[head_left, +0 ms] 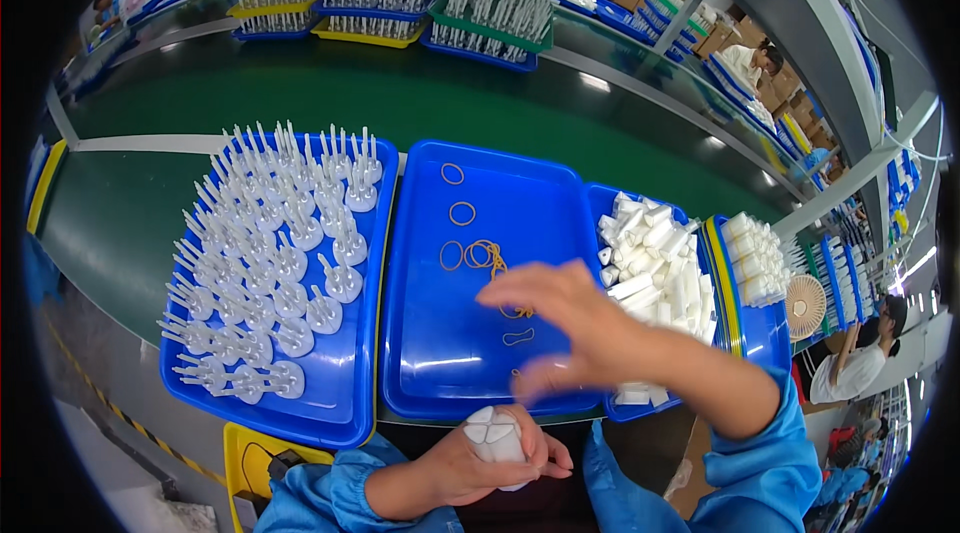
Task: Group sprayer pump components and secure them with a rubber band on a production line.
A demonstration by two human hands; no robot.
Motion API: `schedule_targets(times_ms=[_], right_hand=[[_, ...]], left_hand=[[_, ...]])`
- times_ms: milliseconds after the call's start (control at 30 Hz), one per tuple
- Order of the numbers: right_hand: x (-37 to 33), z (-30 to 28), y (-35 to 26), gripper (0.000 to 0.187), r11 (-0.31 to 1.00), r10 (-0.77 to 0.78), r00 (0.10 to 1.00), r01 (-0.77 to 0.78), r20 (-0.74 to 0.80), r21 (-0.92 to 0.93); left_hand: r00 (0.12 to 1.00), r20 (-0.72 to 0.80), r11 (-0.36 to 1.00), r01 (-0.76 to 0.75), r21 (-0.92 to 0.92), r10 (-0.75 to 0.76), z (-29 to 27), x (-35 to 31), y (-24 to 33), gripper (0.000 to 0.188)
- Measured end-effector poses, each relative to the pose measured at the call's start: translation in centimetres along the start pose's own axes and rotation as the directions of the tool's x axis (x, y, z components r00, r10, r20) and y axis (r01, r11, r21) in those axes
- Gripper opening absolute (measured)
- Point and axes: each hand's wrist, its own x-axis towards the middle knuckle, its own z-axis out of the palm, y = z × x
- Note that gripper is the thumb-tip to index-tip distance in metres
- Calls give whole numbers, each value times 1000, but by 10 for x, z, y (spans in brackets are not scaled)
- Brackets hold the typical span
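My left hand is wrapped round a bundle of white wedge-shaped pieces, held upright at the near edge of the middle blue tray. Above that tray's right half hovers my right hand, thumb and fingers apart and slightly blurred, with nothing visible between them. Yellow rubber bands lie in the tray, some singly on its left side and others in a small heap partly hidden by my right fingers. To the right, a smaller blue tray holds a pile of white pieces, partly covered by my right forearm.
On the left, a blue tray carries rows of white round-based parts with upright stems. More white pieces and a small round fan stand farther right. Stacked trays line a raised shelf beyond the green belt. Several people work around.
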Motion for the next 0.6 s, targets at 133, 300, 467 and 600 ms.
schedule_targets(times_ms=[133,300,467,600], right_hand=[[24,4,56,23,930,17,1000,-18,-4,-366],[37,15,90,18,863,-33,980,126,195,-489],[36,11,85,11,848,-45,996,76,71,-524],[32,17,91,7,813,-109,994,96,11,-574]], left_hand=[[999,-40,994,17,106,-13,8,-5,7,23],[989,-133,986,-48,158,69,8,-8,5,24],[939,-272,963,-148,226,209,13,-9,9,22],[931,-274,934,-145,327,240,12,-4,7,20]])
